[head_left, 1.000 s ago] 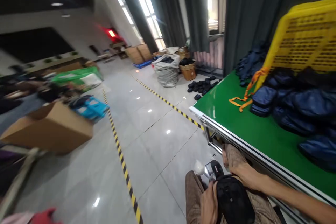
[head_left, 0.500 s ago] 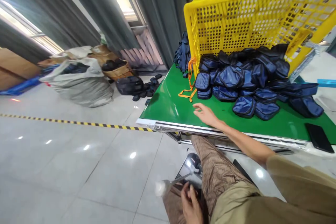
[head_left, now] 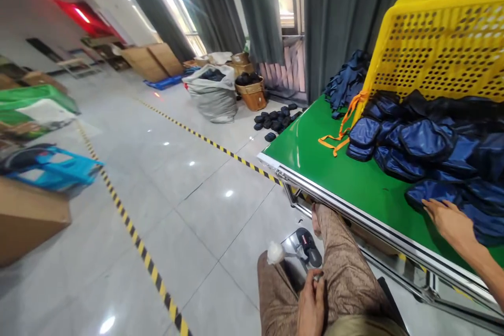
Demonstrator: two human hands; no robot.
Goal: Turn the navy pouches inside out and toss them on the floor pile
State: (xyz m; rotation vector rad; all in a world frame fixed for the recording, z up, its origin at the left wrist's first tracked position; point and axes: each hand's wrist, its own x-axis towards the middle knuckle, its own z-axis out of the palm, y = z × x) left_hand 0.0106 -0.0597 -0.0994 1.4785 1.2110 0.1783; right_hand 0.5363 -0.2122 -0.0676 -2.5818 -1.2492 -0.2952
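My left hand [head_left: 311, 307] rests low on my lap, fingers curled loosely together against the patterned brown trousers [head_left: 346, 278]; whether they pinch anything I cannot tell. Just ahead of it, a white fluffy tuft [head_left: 274, 253] sits by my knee above a dark sandal [head_left: 309, 247] on a shiny metal footrest.

My right hand [head_left: 447, 218] lies flat on the green table [head_left: 338, 178], fingers spread and slightly bent, tips touching the nearest blue pouch [head_left: 435, 191]. Nothing is gripped.

Pouch: dark navy, rounded-rectangular, padded, with a faint sheen like woven nylon. It lies at the near edge of a loose pile [head_left: 425, 139] of similar pouches, overlapping and slumped. The table surface is smooth, glossy green, edged with a ribbed aluminium rail.

Behind the pile, a yellow plastic crate [head_left: 433, 47] stands tipped on its side, its wall perforated with oval holes. An orange strap [head_left: 338, 134] hangs from its corner and trails onto the green. More navy fabric [head_left: 346, 81] is heaped beyond.

Farther off: polished grey floor tiles, yellow-black tape [head_left: 220, 148], black items scattered [head_left: 275, 118] on the floor, a grey sack [head_left: 212, 97], a woven basket [head_left: 252, 95], dark curtains [head_left: 334, 21].
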